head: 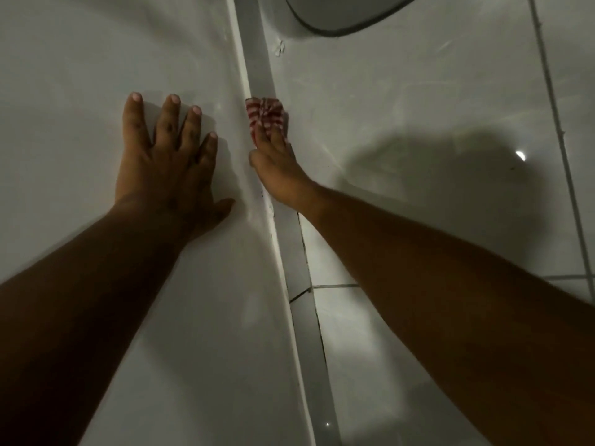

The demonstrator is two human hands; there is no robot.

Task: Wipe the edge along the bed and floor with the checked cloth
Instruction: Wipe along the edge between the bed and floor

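A red-and-white checked cloth point(266, 115) is bunched against the narrow grey strip point(259, 69) that runs between the pale bed surface point(80, 75) on the left and the white tiled floor point(402, 91) on the right. My right hand point(277, 165) presses on the cloth from below, fingers over it, right at that edge. My left hand point(170, 156) lies flat on the bed surface with its fingers spread, holding nothing, a little left of the edge.
A dark curved cable or rim point(338, 27) lies on the floor at the top. A small white scrap point(279, 48) sits next to the strip beyond the cloth. Dark grout lines point(553, 107) cross the tiles on the right.
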